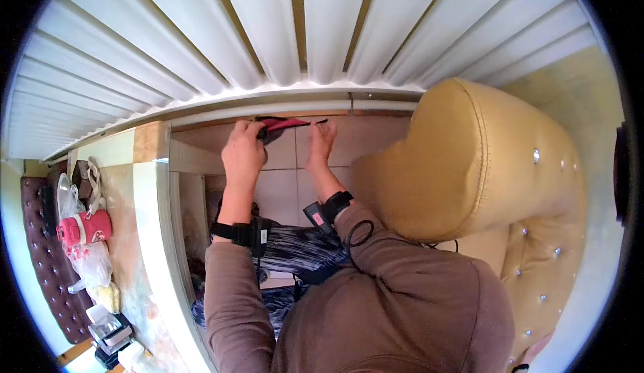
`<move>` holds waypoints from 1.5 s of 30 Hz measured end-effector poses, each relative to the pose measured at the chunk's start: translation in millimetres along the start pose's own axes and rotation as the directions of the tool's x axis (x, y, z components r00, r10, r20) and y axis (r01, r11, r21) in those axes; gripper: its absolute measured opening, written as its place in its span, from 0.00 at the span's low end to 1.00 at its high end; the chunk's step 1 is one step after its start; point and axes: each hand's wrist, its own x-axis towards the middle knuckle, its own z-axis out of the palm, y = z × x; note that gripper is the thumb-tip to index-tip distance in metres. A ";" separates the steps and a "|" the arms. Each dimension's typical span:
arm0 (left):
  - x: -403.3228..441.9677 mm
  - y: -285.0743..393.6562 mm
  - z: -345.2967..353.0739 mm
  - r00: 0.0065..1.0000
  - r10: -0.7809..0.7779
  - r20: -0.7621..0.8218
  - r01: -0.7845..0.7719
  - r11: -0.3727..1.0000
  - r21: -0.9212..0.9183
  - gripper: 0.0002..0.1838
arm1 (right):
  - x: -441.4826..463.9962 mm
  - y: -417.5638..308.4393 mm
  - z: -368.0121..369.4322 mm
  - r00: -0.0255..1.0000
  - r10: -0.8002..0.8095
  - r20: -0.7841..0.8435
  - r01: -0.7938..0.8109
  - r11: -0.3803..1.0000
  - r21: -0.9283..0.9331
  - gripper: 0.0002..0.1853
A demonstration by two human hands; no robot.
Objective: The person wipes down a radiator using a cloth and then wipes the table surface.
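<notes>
Smooth, glossy leather-look sofa arm (473,165)

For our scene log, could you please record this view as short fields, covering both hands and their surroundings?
Left hand: holds one end of red-and-black item
Right hand: at the item's other end; exact grip unclear
Below hands: tiled floor
Person's left: table, pink bottle
Person's right: gold studded seat
Ahead: white ribbed panel

the scene is viewed from the wearer's head, forward and steeply down. the left hand (243,149) and right hand (321,143) are framed at close range, above centre.
</notes>
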 end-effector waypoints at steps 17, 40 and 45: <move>30.1 22.2 8.7 0.990 -0.018 -0.139 -0.015 0.971 -0.238 0.29 | -22.5 -50.1 24.6 0.974 -0.141 0.176 0.119 0.984 0.130 0.26; -30.6 -22.3 -28.6 0.993 -0.114 -0.009 0.110 0.972 -0.206 0.23 | 6.7 -117.5 7.0 0.895 -0.416 0.159 0.401 0.596 -0.696 0.31; -32.0 -31.7 -29.0 0.996 -0.086 -0.021 0.080 0.978 -0.194 0.23 | 8.7 -111.9 8.8 0.922 -0.343 0.180 0.355 0.562 -0.747 0.35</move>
